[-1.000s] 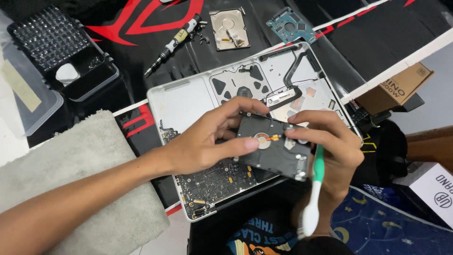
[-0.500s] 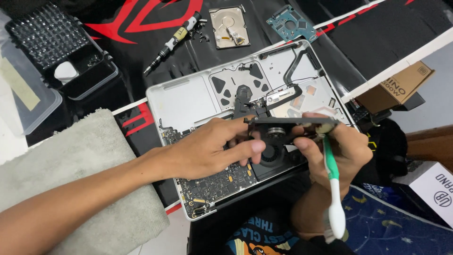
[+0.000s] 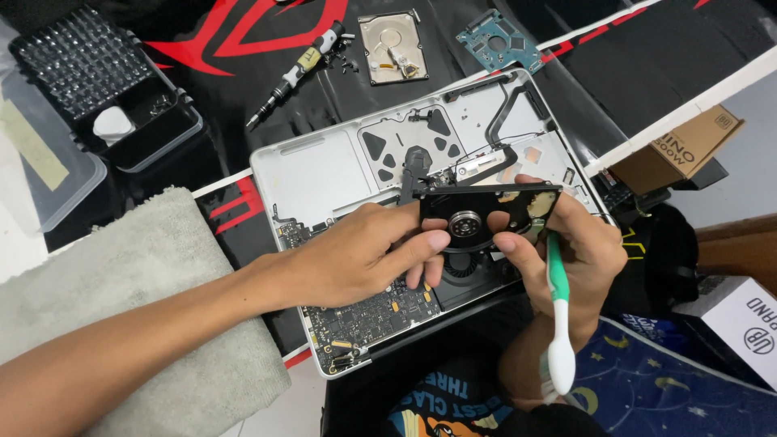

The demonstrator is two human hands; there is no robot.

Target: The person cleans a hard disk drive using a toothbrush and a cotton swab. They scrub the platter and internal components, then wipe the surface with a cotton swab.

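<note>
The black drive unit (image 3: 486, 217) is held over the opened laptop (image 3: 324, 174), long axis left to right, circular hub toward the camera. A brown carton (image 3: 680, 154) lies far right; a white box (image 3: 740, 324) lies near right. The left hand (image 3: 356, 259) pinches its left edge; the right hand (image 3: 579, 259) grips its right edge and a green-white toothbrush (image 3: 558, 324).

toothbrush (image 3: 558, 324) bristles: hidden | grey towel (image 3: 137, 307): cut off left | laptop fan (image 3: 465, 267): partly covered

Both forearms are seen bare, with no sleeves, rings or watch on the left hand (image 3: 356, 259) or the right hand (image 3: 579, 259). At 6 o'clock, dark printed clothing (image 3: 437, 405) is worn.
</note>
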